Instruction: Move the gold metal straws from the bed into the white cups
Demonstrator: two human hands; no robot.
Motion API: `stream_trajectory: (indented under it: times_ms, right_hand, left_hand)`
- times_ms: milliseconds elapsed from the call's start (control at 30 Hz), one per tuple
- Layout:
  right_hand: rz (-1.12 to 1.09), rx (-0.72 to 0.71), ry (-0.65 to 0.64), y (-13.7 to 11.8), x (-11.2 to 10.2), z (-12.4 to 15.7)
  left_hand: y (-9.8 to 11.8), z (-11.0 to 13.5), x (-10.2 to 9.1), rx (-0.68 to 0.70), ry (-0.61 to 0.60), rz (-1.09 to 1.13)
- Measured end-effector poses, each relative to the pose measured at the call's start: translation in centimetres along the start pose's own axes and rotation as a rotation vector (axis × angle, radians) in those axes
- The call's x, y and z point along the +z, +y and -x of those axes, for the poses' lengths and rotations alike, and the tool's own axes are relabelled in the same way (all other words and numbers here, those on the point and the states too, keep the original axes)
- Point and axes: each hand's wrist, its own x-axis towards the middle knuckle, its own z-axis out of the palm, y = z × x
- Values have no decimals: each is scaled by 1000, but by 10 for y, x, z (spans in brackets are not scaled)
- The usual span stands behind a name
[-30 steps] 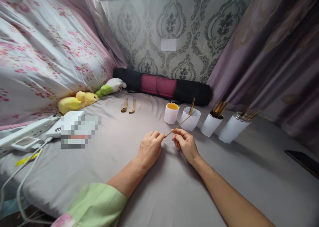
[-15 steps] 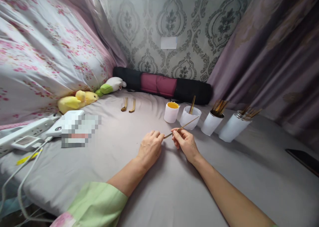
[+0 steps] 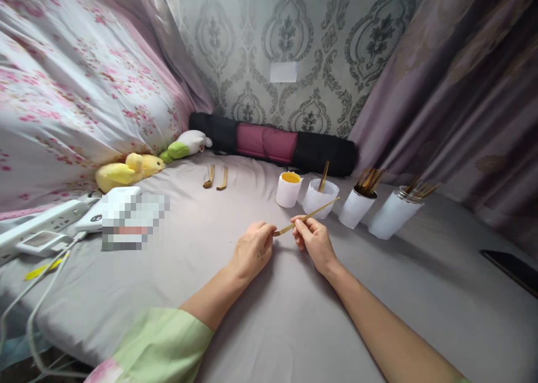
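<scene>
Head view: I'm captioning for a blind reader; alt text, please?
The right hand holds a thin stick, one end at the left hand, over a grey sheet. Beyond stand four white cups, three holding sticks.

From here I see one thin golden-brown stick (image 3: 323, 208), held slanting
It looks straight and slightly wider at its lower end, which meets the left hand (image 3: 252, 252); the right hand (image 3: 318, 247) pinches it near the middle, and its upper end is free
</scene>
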Motion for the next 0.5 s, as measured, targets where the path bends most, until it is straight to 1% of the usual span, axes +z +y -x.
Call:
stream_trajectory:
  times_ms: [100, 200, 367, 500]
  right_hand:
    - [7, 13, 33, 0, -1, -1]
    - [36, 7, 50, 2, -2, -2]
    - [91, -33, 48, 6, -5, -3]
    - [114, -58, 34, 6, -6, -3]
  left_hand:
    - [0, -2, 1, -36, 16, 109]
    - [-1, -4, 1, -111, 7, 249]
    - [-1, -7, 1, -279, -20, 516]
    - [4, -9, 1, -454, -98, 774]
